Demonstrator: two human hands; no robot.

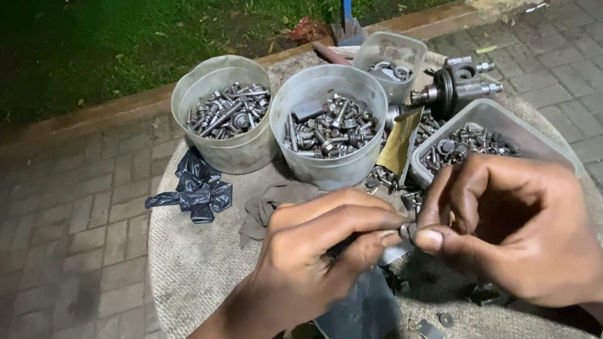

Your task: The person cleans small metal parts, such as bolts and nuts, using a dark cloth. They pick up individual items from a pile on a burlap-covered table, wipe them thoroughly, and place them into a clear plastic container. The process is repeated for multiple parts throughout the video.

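My left hand [316,260] and my right hand [516,228] meet over a round grey table [188,268]. Both pinch one small metal fastener [406,231] between thumbs and fingertips; most of it is hidden by the fingers. Behind the hands stand two round translucent tubs [230,152] [334,168] full of bolts and screws. A rectangular tray [530,137] of similar hardware sits just beyond my right hand.
A small square tub [395,46] and a metal machine part [453,85] sit at the table's back. Black plastic scraps [196,190], a grey rag [266,203], a dark bag [357,318] and a washer [445,319] lie on top. Brick paving surrounds it; grass lies beyond.
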